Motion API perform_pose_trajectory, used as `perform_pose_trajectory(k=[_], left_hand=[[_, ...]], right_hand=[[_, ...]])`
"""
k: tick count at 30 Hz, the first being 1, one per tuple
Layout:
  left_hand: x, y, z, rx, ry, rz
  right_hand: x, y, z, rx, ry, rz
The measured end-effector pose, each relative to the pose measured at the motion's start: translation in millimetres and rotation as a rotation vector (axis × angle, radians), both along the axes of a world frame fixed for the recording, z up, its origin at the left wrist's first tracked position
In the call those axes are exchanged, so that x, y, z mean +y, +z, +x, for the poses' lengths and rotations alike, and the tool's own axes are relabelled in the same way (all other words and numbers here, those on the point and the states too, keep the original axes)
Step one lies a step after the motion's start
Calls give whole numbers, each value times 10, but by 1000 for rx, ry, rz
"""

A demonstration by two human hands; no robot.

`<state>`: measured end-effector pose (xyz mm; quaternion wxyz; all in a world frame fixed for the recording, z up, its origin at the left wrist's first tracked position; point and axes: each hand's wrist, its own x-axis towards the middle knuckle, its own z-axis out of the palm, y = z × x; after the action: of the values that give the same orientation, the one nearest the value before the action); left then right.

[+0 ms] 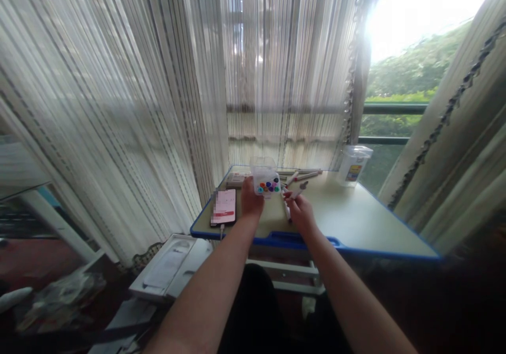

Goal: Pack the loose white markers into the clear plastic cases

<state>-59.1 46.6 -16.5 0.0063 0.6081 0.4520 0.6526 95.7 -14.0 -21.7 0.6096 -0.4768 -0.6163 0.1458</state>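
My left hand [252,198] is closed round a clear plastic box [256,174], tilted so that its open end faces me. Inside it stand several markers [269,186] with their coloured ends showing. Just to the right, my right hand [297,205] grips a white marker [299,189] with a greyish end. Below and beside that hand, another marker [288,213] lies on the desk. More loose markers [308,175] are scattered behind, near the back edge. My fingers partly hide the held things.
A lit phone [223,207] with a cable lies at the left of the blue-edged desk [356,222]. At the back right stands a clear lidded container [354,165]. An open white box [169,267] sits below on the left. Curtains [292,69] hang behind the desk.
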Motion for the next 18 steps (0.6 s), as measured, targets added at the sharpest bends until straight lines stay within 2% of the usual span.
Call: perform_pose_trajectory(k=[4, 11, 14, 18], left_hand=[[32, -22, -8, 3, -12, 28], [34, -29, -17, 47, -26, 76], [14, -21, -16, 67, -9, 50], [-7, -16, -12, 87, -3, 40]], right_hand=[[-20, 20, 36, -34, -109, 59], [-88, 71, 109, -12, -489, 257], [-95, 56, 113, 3, -534, 305], [-130, 56, 106, -51, -477, 408]])
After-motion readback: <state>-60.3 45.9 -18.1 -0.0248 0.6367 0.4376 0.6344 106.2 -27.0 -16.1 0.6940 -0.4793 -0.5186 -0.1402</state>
